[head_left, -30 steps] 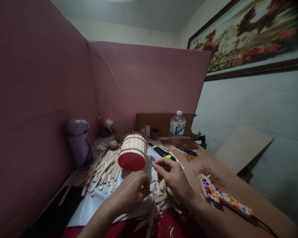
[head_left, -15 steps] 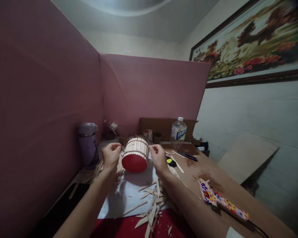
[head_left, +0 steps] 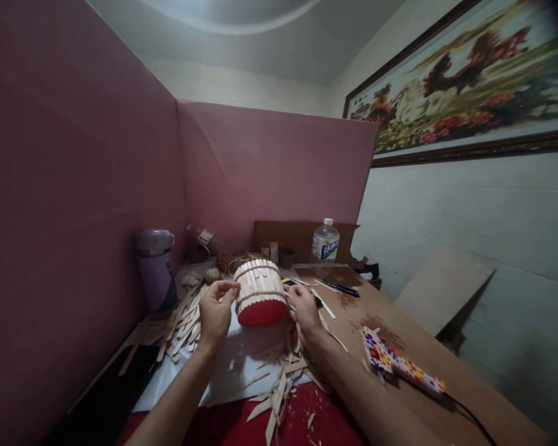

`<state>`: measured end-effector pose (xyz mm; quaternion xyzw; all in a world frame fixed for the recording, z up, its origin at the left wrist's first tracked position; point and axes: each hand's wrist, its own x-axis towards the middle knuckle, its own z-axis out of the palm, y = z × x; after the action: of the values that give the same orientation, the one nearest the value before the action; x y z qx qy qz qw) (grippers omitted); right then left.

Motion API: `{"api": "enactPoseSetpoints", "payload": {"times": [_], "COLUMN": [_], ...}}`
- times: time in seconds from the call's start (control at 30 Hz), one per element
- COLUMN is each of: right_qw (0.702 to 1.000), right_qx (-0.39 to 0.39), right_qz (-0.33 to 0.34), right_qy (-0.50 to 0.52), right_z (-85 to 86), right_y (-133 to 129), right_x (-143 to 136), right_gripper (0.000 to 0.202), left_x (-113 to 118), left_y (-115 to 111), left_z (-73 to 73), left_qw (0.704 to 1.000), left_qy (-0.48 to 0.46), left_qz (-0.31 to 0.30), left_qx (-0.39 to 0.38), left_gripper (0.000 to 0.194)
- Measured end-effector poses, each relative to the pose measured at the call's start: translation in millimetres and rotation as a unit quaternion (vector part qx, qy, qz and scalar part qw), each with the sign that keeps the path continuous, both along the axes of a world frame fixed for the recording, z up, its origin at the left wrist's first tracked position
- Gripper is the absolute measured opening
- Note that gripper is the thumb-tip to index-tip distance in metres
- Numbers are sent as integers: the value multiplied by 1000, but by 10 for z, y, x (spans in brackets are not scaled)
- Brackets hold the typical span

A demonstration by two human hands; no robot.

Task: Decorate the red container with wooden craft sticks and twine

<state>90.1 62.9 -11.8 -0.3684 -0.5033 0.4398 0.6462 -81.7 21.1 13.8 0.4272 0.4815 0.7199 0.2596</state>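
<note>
A small barrel of pale craft sticks (head_left: 260, 285) with a red base lies tilted on its side, the base toward me. Two twine bands run around its wall, and small stick pieces are fixed near its top. At its left edge is my left hand (head_left: 217, 311), thumb and fingertips pinched together by the wall. My right hand (head_left: 304, 310) is closed in a pinch at the barrel's right edge, by the lower band. Whatever is between the fingertips of either hand is too small to make out. White paper (head_left: 235, 359) lies under the barrel.
Loose craft sticks (head_left: 186, 325) pile up at left; broken slivers (head_left: 279, 396) lie in front. A purple flask (head_left: 155, 272) stands at left, a plastic bottle (head_left: 325, 244) behind. On the right are a blue-handled knife (head_left: 345, 289) and a flowered glue gun (head_left: 400, 365) with its cord.
The barrel has turned, its red base now facing lower and showing less. My hands have shifted lower beside it. The view has swung a little to the right.
</note>
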Motion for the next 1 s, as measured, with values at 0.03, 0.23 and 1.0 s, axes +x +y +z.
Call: {"api": "enactPoseSetpoints", "payload": {"times": [0.03,0.23,1.0], "right_qw": [1000,995,999], "right_qx": [0,-12,-1], "right_qz": [6,33,-51], "right_qy": [16,96,18], "right_z": [4,45,153], "right_y": [-38,-129,-217], "right_x": [18,30,115], "right_gripper": [32,28,18], "left_x": [24,65,74], "left_y": [-22,-76,-113], "left_z": [-15,-35,-33], "left_qw": [1000,997,990], "left_qy": [5,41,-47], "left_qz": [-2,14,87], "left_qx": [11,66,101], "left_gripper": [28,19,16]}}
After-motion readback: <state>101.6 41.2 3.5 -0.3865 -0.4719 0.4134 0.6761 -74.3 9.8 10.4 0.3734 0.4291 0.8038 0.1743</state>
